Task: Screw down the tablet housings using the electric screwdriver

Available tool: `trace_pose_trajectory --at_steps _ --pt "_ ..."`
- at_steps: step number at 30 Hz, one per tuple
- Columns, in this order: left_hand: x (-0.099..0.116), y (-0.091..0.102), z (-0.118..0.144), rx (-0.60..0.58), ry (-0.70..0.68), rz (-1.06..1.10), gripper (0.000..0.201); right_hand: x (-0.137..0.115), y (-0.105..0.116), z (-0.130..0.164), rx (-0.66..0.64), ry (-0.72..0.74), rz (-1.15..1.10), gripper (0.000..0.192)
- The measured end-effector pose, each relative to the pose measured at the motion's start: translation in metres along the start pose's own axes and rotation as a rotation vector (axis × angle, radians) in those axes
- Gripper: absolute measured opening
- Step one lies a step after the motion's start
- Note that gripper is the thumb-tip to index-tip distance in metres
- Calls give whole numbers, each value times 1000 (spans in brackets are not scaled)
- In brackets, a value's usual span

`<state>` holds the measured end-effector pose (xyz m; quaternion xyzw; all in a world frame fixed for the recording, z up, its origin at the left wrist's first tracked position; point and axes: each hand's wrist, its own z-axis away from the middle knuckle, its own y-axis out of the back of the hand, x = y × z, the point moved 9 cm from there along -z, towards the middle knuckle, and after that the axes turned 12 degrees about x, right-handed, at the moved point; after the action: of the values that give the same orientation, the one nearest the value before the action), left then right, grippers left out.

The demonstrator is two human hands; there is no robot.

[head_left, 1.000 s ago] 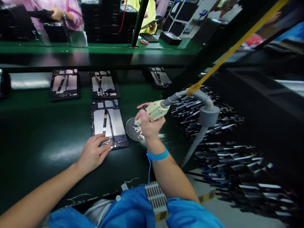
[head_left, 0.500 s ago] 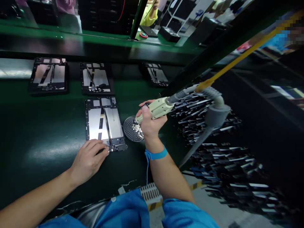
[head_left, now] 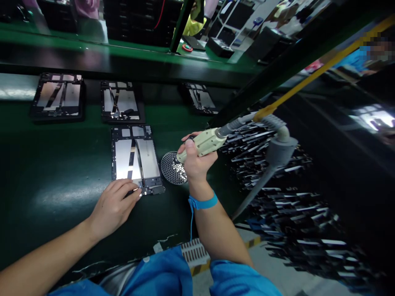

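Observation:
An opened tablet [head_left: 151, 162] lies flat on the dark green bench in front of me, its silvery inner plate and ribbon cables showing. My left hand [head_left: 115, 207] grips its lower left corner, fingers on top and thumb by the bottom edge. My right hand [head_left: 197, 160] is wrapped round a cream electric screwdriver [head_left: 210, 142] with a grey cord. The screwdriver slants down to a round tray full of small holes [head_left: 171, 169], right beside the tablet. Its tip is over the tray; whether it touches I cannot tell.
Three more opened tablets, one at left [head_left: 58, 96], one nearer the middle [head_left: 120, 100] and one farther right [head_left: 202, 98], lie along the back. A yellow strap [head_left: 296, 88] suspends the screwdriver. Densely stacked thin dark pieces [head_left: 296, 213] fill the right side. A green post [head_left: 277, 53] slants overhead.
The three tablets at the back have shifted slightly left. My left hand and the front tablet's lower edge sit a touch higher in view. My right hand has hardly moved.

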<state>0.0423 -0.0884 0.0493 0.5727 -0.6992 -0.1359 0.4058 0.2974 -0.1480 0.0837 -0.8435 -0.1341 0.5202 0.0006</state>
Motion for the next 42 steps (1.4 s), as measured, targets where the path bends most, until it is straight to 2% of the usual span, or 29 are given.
trace_pose_trajectory --at_steps 7,12,14,16,19,21,27,37,42 --pt "-9 -1 0 27 33 0 24 7 3 -3 13 -23 -10 22" --pt "-13 -2 -8 90 48 20 21 -27 -3 6 11 -13 -151 19" --pt "-14 -3 -10 96 57 24 20 -44 -13 21 -55 -40 -248 20" --pt "-14 -5 -10 87 64 21 20 -55 -29 43 -193 -93 -343 22" --pt "-15 -4 -9 84 67 19 21 -60 -47 75 -385 -162 -388 25" --pt "-15 -4 -9 92 67 26 21 -59 -50 87 -439 -175 -380 27" --pt "-14 -3 -10 104 58 36 22 -56 -51 93 -469 -161 -389 27" --pt "-12 -1 -8 65 40 -2 17 -64 -51 100 -498 -47 -244 32" --pt "-15 -1 -4 49 22 -2 23 -68 -55 103 -518 -32 -310 27"
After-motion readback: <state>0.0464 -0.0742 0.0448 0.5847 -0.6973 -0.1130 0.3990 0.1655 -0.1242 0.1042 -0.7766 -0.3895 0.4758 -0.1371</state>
